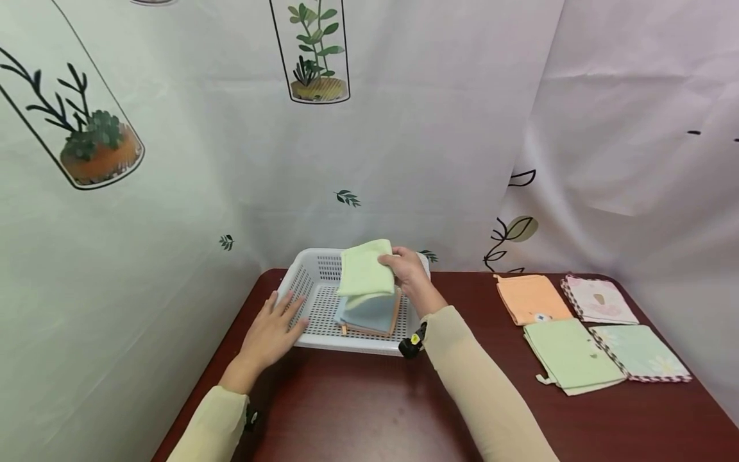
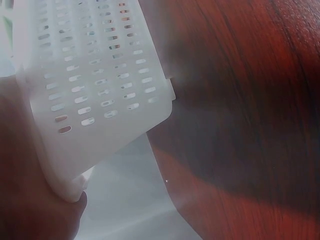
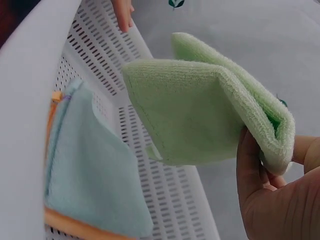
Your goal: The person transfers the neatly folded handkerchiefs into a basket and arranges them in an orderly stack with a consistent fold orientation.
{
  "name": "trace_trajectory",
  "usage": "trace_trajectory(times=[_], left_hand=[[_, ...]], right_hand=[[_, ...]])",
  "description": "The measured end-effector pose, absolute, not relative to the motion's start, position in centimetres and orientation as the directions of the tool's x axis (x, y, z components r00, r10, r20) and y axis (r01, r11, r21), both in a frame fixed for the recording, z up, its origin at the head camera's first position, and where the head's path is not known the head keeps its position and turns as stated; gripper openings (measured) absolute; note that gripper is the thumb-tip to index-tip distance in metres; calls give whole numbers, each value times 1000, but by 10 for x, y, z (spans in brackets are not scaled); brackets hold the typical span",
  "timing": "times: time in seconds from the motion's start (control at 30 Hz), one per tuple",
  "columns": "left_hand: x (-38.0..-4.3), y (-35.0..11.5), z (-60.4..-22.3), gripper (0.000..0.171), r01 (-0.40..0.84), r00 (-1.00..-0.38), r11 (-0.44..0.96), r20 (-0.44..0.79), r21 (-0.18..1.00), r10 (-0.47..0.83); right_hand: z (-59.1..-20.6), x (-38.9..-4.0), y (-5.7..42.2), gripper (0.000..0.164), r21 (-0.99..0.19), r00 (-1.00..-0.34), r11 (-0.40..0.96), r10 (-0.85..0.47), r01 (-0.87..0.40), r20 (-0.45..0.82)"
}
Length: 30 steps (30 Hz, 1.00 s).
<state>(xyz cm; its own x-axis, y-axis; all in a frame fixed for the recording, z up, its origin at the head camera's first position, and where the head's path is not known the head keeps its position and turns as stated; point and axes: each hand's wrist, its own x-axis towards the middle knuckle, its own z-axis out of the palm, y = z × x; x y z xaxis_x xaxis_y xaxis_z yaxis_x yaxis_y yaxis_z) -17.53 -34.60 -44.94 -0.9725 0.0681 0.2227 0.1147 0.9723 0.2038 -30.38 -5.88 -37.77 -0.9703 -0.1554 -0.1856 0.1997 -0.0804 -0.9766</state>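
My right hand pinches a folded light green towel by its right side, thumb and fingers on either face. In the right wrist view the green towel hangs above the white plastic basket, its folded layers showing. Below it a folded light blue towel lies in the basket on top of an orange one. My left hand rests on the basket's left rim, fingers spread and fairly straight. The left wrist view shows the slotted basket wall beside part of that hand.
On the right of the dark red table lie folded towels: orange, pink with a checked edge, green and pale mint with a checked edge. A printed curtain hangs close behind the basket.
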Motion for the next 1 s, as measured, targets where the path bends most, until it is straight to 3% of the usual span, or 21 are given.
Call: trace_trajectory(times=[1.0], left_hand=[[-173,-346,-448,61,116,-972,972,223,205,69]], right_hand=[[-402,-317,-96,46,-949,-943,-98,-178,301,-281]])
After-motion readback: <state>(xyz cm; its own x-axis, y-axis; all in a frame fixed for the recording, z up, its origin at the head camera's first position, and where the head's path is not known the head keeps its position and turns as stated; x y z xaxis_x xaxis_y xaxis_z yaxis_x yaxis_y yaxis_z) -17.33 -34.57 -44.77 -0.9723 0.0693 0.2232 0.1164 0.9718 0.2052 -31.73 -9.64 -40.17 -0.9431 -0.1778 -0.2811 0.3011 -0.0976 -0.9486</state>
